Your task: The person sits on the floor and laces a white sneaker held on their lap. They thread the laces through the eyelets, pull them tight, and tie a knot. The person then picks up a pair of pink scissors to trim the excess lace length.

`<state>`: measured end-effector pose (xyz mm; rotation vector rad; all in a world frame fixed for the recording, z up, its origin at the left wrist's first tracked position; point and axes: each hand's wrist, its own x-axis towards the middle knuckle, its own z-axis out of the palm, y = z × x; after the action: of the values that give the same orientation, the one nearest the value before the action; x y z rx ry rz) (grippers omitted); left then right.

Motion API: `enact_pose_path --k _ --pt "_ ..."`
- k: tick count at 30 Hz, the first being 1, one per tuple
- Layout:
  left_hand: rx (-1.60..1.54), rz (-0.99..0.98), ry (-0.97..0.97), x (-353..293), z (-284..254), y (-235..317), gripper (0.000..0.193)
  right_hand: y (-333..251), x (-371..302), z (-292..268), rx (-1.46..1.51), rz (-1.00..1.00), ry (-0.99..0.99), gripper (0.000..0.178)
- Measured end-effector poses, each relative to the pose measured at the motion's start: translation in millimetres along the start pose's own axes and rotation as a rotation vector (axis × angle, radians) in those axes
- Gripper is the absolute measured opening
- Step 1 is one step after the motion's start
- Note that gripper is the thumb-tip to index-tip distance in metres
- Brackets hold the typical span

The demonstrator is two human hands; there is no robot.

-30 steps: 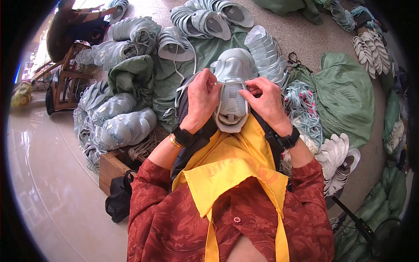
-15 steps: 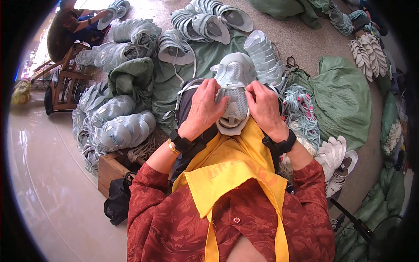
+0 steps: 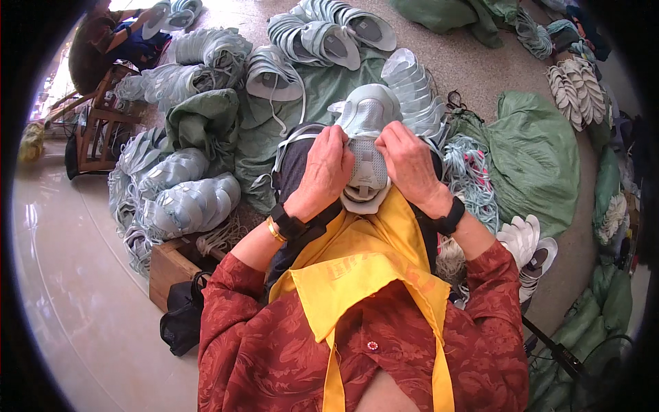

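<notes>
A pale grey-blue shoe upper [image 3: 369,165] rests across my lap, its rounded toe pointing away from me. My left hand [image 3: 322,172] is closed at the upper's left edge, fingertips pinched together. On the opposite edge my right hand [image 3: 410,166] pinches in the same way, a little nearer the middle. A thin pale shoelace runs at the lacing opening between them, mostly covered by my fingers. A yellow apron [image 3: 371,288] lies under the heel end of the upper.
Nested stacks of pale uppers [image 3: 192,204] lie at left, with more stacks [image 3: 333,38] ahead. Right of my knees are bundled laces [image 3: 472,175] and a green sack [image 3: 535,161]. A wooden box [image 3: 168,275] stands at lower left. Another person [image 3: 103,44] sits at far left, holding an upper.
My right hand has shifted slightly left, over the upper, and its fingers have closed more tightly. The left fingers have drawn together too. The lace strand seen between my hands is now mostly hidden.
</notes>
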<state>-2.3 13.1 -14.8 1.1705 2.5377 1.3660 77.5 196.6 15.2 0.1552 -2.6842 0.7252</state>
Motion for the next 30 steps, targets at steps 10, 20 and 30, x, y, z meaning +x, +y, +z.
enact_pose_path --k 10,20,30 --pt "-0.149 -0.099 0.000 0 4 -3 0.018 -21 5 23 0.177 0.162 -0.017 0.010" --pt "-0.169 -0.110 0.026 1 2 -1 0.017 -20 17 36 0.054 0.184 -0.111 0.010" --pt "-0.168 -0.069 0.040 4 -12 13 0.015 -16 22 -88 1.012 0.604 -0.339 0.011"
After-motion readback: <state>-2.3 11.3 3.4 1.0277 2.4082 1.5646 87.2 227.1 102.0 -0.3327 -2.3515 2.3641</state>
